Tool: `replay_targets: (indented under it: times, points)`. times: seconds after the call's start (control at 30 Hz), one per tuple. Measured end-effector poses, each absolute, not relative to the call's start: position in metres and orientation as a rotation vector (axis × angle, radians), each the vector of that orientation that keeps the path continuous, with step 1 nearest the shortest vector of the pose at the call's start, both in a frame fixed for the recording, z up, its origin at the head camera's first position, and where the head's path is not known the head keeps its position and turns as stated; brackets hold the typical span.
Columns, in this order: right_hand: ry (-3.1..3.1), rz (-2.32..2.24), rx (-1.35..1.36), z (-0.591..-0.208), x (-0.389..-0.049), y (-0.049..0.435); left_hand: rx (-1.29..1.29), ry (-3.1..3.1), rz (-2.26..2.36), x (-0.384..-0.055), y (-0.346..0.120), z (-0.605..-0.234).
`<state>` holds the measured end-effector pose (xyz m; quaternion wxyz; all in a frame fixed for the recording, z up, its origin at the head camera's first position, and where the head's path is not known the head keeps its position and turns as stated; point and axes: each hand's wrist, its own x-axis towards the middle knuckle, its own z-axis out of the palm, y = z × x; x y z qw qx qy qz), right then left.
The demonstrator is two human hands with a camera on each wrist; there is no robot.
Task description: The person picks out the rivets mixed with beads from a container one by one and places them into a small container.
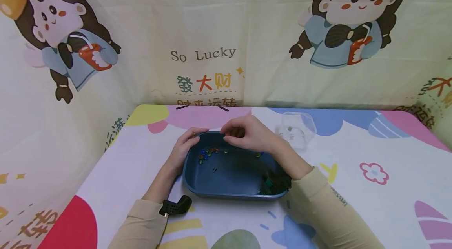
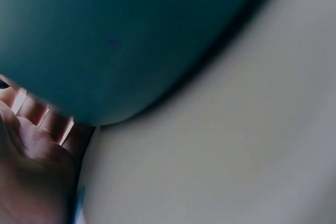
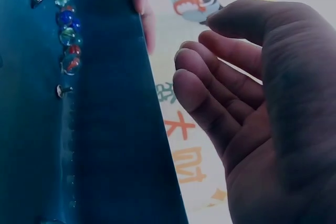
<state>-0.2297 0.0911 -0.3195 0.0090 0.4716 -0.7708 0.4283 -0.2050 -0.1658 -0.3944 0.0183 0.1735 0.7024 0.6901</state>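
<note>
A dark blue plastic basin (image 1: 226,194) stands on the table. My left hand (image 1: 183,149) grips its far left corner, thumb at the inside of the rim and fingers outside. In the left wrist view, the left hand (image 2: 39,156) lies along the basin's wall (image 2: 131,51). My right hand (image 1: 247,133) is over the far rim, fingers loosely curled, with nothing visible between them; the right wrist view shows the right hand (image 3: 241,87) beside the wall. Coloured glass marbles (image 3: 67,35) line the basin's left end. Small metal tacks (image 3: 63,91) lie near them.
A clear plastic box (image 1: 298,129) with a few small metal pieces stands behind the basin, to the right. More marbles (image 1: 259,155) lie on the basin's right side. A patterned cloth (image 1: 212,13) hangs behind the table.
</note>
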Motion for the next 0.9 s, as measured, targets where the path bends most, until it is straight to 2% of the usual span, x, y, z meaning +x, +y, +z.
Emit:
replay_targets:
  times: [0.9]
  points:
    - [-2.584,1.097,1.718,-0.335,-0.227,0.072,0.538,2.194,2.122,-0.204,-0.167,-0.394]
